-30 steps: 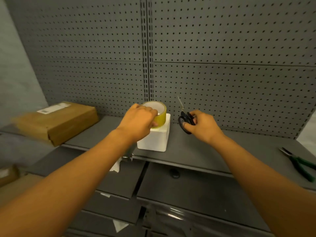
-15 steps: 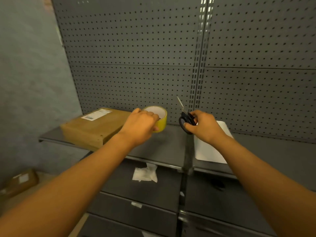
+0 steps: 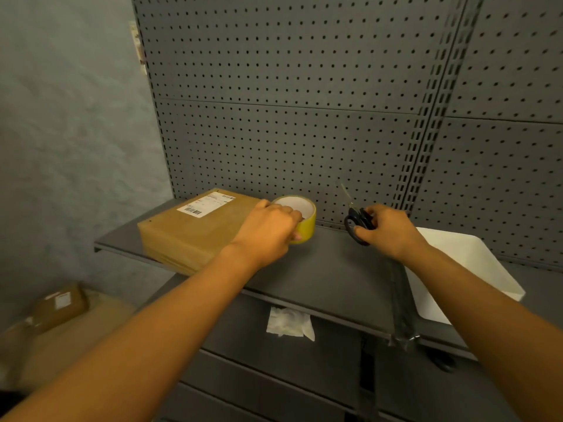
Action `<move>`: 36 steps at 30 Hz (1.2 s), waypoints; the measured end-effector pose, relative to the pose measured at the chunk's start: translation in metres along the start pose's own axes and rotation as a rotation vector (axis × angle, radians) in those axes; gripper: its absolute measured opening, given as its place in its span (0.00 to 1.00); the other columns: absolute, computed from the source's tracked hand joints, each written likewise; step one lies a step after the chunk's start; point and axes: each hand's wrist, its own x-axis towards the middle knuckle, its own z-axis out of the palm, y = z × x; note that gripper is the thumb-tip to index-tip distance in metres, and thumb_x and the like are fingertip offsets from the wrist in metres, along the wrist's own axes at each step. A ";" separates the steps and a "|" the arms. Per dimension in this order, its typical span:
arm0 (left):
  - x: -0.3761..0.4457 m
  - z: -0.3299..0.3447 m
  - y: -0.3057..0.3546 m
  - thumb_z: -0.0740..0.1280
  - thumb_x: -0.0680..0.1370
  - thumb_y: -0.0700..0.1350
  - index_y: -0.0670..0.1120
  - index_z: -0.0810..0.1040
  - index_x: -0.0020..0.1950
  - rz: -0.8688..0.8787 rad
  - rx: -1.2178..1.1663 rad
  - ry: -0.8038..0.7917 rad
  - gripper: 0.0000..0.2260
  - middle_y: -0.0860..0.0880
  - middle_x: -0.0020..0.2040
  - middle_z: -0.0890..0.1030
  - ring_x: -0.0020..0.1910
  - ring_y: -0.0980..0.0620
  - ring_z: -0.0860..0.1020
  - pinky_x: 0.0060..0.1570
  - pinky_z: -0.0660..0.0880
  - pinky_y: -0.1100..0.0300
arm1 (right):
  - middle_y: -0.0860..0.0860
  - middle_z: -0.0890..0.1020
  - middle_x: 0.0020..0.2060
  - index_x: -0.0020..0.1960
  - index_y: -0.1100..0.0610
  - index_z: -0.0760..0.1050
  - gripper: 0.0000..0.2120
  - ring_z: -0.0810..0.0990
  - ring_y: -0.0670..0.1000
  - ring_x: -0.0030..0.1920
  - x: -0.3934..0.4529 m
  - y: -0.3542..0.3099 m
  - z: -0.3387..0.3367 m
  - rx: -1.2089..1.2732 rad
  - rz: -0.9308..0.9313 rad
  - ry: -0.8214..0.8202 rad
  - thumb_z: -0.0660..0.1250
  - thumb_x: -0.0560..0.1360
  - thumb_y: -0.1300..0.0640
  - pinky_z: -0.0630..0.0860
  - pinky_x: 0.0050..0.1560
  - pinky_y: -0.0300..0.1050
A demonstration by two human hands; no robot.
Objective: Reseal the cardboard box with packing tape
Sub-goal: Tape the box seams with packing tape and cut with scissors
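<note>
Since half a second ago the view has swung further left, so the cardboard box now lies closer to the middle of the picture and the white tray has slid toward the right edge; both hands keep the same hold as before.

The left hand grasps the roll of yellow packing tape, its fingers curled over the near side of the roll and the thumb on the left. The roll's pale inner core faces up and toward the pegboard. Whether the roll rests on the grey shelf or hangs just above it cannot be told. It sits just beside the right end of the box, with the hand partly overlapping the box's near right corner.

The box lies flat on the left part of the shelf, close to the pegboard. A white shipping label with barcodes is stuck on its top face.

The right hand grips a pair of black-handled scissors by the handles, fingers curled round them. The thin blades point up and slightly left, in front of the pegboard. The scissors are held well apart from the tape roll.

A crumpled white paper shows below the shelf edge. At lower left, on the floor, another brown package appears blurred.
</note>
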 end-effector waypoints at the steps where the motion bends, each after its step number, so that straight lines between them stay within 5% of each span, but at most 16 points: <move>1: 0.002 0.005 -0.001 0.63 0.79 0.48 0.49 0.75 0.60 0.005 -0.005 -0.009 0.11 0.50 0.57 0.80 0.57 0.48 0.76 0.59 0.65 0.56 | 0.57 0.79 0.46 0.62 0.60 0.71 0.21 0.77 0.56 0.43 0.004 0.000 0.006 -0.005 0.013 -0.013 0.69 0.75 0.50 0.77 0.45 0.52; 25: 0.045 0.084 0.017 0.62 0.80 0.49 0.47 0.76 0.53 0.383 -0.169 -0.206 0.08 0.46 0.53 0.80 0.51 0.45 0.77 0.52 0.65 0.56 | 0.57 0.79 0.54 0.60 0.58 0.73 0.20 0.78 0.56 0.51 -0.035 0.023 0.076 -0.108 0.438 -0.146 0.70 0.73 0.48 0.77 0.54 0.51; 36: 0.032 0.093 0.011 0.61 0.80 0.43 0.51 0.72 0.68 0.351 -0.122 -0.238 0.17 0.46 0.61 0.78 0.59 0.43 0.74 0.58 0.66 0.54 | 0.58 0.74 0.61 0.67 0.58 0.69 0.24 0.75 0.58 0.60 -0.037 0.012 0.091 -0.313 0.421 -0.200 0.65 0.76 0.46 0.73 0.60 0.50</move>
